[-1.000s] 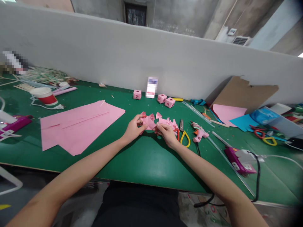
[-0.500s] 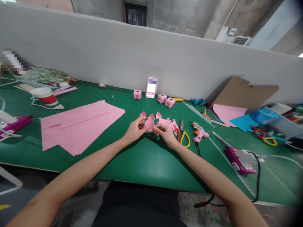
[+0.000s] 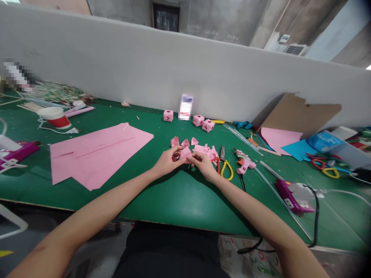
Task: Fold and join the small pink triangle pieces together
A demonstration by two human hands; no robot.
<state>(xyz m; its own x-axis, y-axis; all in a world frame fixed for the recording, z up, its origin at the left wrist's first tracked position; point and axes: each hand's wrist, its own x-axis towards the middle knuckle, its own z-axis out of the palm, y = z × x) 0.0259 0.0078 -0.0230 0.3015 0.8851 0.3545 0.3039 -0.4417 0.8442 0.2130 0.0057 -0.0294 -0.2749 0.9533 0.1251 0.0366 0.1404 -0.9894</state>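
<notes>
Between my two hands is a small piece of folded pink paper (image 3: 185, 153), held just above the green table. My left hand (image 3: 166, 160) pinches its left side, with part of the paper hidden behind the fingers. At its right edge the fingertips of my right hand (image 3: 202, 164) are closed on it. Several small folded pink paper pieces (image 3: 174, 141) lie just beyond my hands. Pink paper scraps (image 3: 207, 150) are close to my right hand, beside scissors (image 3: 224, 164) with red and yellow handles.
Pink paper sheets (image 3: 98, 158) cover the table's left part. Three pink paper cubes (image 3: 168, 116) stand at the back. To the right are a pink glue gun (image 3: 245, 164), a purple power strip (image 3: 292, 199) with cables, and a cardboard sheet (image 3: 298, 114). A paper cup (image 3: 55, 117) stands left.
The pink paper in my hands has turned and shifted slightly to the right. My left fingers have moved a little, showing more of the folded pieces behind.
</notes>
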